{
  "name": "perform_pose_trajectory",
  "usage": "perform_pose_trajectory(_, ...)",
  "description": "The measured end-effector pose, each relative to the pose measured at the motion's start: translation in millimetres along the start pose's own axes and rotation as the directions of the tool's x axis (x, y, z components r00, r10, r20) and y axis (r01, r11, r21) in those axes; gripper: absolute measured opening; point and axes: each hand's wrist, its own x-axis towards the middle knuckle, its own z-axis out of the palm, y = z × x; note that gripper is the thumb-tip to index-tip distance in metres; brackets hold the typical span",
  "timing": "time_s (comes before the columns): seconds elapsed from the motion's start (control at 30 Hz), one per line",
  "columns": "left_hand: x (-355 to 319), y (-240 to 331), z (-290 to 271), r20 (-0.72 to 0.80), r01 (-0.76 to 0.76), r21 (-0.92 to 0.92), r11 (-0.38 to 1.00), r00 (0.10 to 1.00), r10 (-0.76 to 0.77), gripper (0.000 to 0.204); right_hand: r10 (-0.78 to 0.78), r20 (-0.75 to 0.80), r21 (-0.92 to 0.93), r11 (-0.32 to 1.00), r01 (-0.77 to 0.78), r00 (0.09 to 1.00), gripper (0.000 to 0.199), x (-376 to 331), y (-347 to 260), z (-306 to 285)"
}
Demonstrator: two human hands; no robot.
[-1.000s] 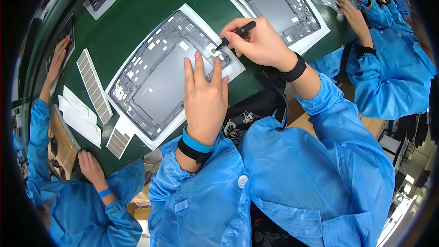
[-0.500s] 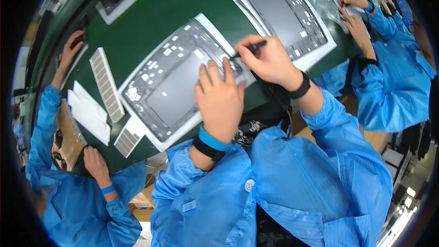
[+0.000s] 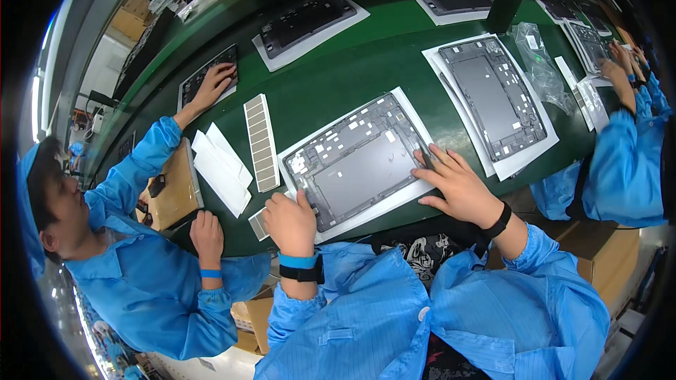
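A grey tablet back cover [image 3: 366, 169], dotted with small white stickers, lies on a white sheet in front of me. My left hand [image 3: 290, 224] is closed at its lower left corner, with the thumb by the cover's edge. What its curled fingers hold, if anything, is hidden. A small label strip [image 3: 258, 226] sticks out beside that hand. My right hand [image 3: 461, 184] rests at the cover's right edge, fingertips over the rim. Between its fingers sits a dark pen-like tool [image 3: 427, 160], mostly covered.
A longer label strip [image 3: 261, 142] and white paper sheets [image 3: 222, 169] lie to the left. Another cover [image 3: 491, 102] on white sheets and a clear plastic bag [image 3: 541, 70] are at right. Co-workers sit on both sides; the left one's hand [image 3: 211, 88] touches another cover.
My left hand has left the cover's upper right area for its lower left corner. My right hand has lowered the tool and spread its fingers at the right edge. The view has shifted.
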Motion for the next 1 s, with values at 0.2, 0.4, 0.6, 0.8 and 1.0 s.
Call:
perform_pose_trajectory(0.2,14.1,-9.2,17.7,-0.053,-0.178,-0.076,0.981,0.983,0.174,0.024,0.055,0.048,0.066,0.996,-0.058,0.997,0.047,-0.5,0.3,5.8)
perform_pose_trajectory(0.4,43.4,17.4,-40.4,-0.112,-0.243,-0.581,0.776,0.969,0.219,0.029,0.177,-0.136,0.107,0.981,-0.164,0.975,0.047,11.6,3.5,-2.5)
perform_pose_trajectory(0.6,183.6,31.0,16.2,0.217,0.049,-0.842,0.537,0.942,0.254,0.025,0.337,0.025,0.196,0.922,-0.335,0.941,0.055,64.6,22.9,-6.9)
perform_pose_trajectory(0.8,263.2,57.5,-13.0,0.28,-0.534,-0.021,0.845,0.809,0.518,0.045,0.452,0.092,0.016,0.89,-0.455,0.887,0.065,118.1,64.9,-3.7)
perform_pose_trajectory(1.0,423.9,35.7,15.5,0.275,0.137,-0.477,0.868,0.961,0.0,0.032,0.429,0.102,0.046,0.899,-0.435,0.898,0.067,131.0,74.0,-0.4)
